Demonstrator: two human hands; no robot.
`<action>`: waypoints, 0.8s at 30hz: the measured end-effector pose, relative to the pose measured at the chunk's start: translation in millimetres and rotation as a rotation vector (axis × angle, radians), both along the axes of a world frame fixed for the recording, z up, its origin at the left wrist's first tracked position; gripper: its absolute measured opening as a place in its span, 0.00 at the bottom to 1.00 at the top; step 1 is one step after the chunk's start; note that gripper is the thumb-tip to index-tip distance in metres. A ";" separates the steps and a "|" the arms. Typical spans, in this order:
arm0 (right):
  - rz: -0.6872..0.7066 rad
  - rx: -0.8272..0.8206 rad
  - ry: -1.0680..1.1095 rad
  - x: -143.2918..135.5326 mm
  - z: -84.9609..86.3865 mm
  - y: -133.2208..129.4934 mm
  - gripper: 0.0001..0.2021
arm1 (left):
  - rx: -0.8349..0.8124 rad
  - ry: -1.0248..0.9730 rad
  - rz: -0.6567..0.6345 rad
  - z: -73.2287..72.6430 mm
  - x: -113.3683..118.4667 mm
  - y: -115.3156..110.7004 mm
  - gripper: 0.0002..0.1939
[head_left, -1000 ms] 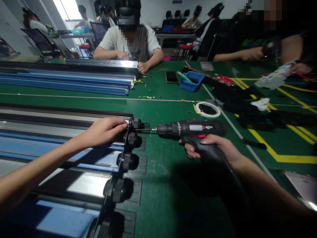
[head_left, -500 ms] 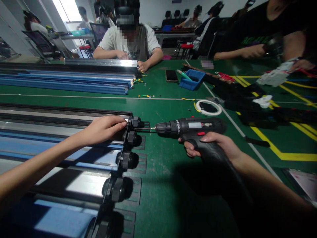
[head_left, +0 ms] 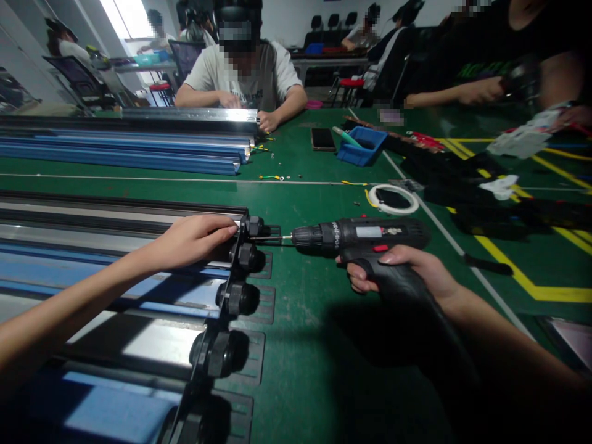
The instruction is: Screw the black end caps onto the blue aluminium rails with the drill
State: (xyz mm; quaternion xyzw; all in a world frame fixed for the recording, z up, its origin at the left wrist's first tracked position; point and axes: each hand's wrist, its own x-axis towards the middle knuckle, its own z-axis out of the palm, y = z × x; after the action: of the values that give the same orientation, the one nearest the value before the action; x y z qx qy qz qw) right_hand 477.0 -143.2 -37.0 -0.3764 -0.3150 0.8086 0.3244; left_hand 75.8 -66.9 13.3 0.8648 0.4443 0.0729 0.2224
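My right hand (head_left: 409,274) is wrapped round the grip of a black cordless drill (head_left: 365,237). The drill lies level above the green table, its long thin bit (head_left: 271,238) pointing left to the end plate of the farthest profile. My left hand (head_left: 198,237) presses over that metal profile (head_left: 139,217), thumb and fingertips together at its black end plate; the fingers' undersides are hidden. A black cable gland (head_left: 254,226) juts from this plate beside my fingertips. Nearer to me, several blue and silver profiles (head_left: 161,336) lie side by side with similar glands (head_left: 243,298) and slotted black tabs (head_left: 266,305).
Across the table (head_left: 305,345), a person in a light shirt handles another stack of profiles (head_left: 185,151). A phone (head_left: 322,139), a blue bin (head_left: 361,148), a white ring-shaped roll (head_left: 393,200) and short yellow-green wires (head_left: 272,178) lie beyond the drill. Another person works at right.
The drill and my right hand have shifted slightly right in view, along with the background. My left hand keeps its place on the profile's end.
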 end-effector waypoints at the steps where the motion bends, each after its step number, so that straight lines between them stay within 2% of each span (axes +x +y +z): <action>1: -0.001 0.003 0.002 -0.2 0.3 -0.1 0.22 | -0.002 -0.012 0.003 -0.1 -0.2 0.1 0.20; 6: 0.006 0.018 0.005 -0.7 -1.0 2.4 0.22 | -0.009 -0.128 0.018 -0.5 -0.1 -3.2 0.18; 9: 0.013 0.049 0.006 0.9 -4.0 4.8 0.24 | 0.112 -0.199 0.030 0.2 1.7 -8.9 0.15; 13: -0.026 0.083 0.046 4.0 -6.7 5.9 0.24 | 0.328 -0.171 -0.171 5.2 6.7 -16.7 0.11; 17: -0.061 0.059 0.101 6.0 -7.2 5.3 0.25 | 0.402 -0.004 -0.309 15.9 15.4 -15.9 0.13; 21: -0.089 0.036 0.132 3.0 -4.9 5.2 0.25 | 0.391 0.175 -0.435 30.7 27.7 0.1 0.13; 24: -0.104 0.033 0.147 0.4 -3.2 5.5 0.24 | 0.277 0.248 -0.554 40.7 37.6 15.7 0.13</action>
State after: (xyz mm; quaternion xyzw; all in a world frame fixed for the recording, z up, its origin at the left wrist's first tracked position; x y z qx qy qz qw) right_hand 477.4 -137.7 -40.2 -0.3264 -0.2835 0.8109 0.3944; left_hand 113.4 -51.2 54.0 0.9770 0.2018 -0.0367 0.0584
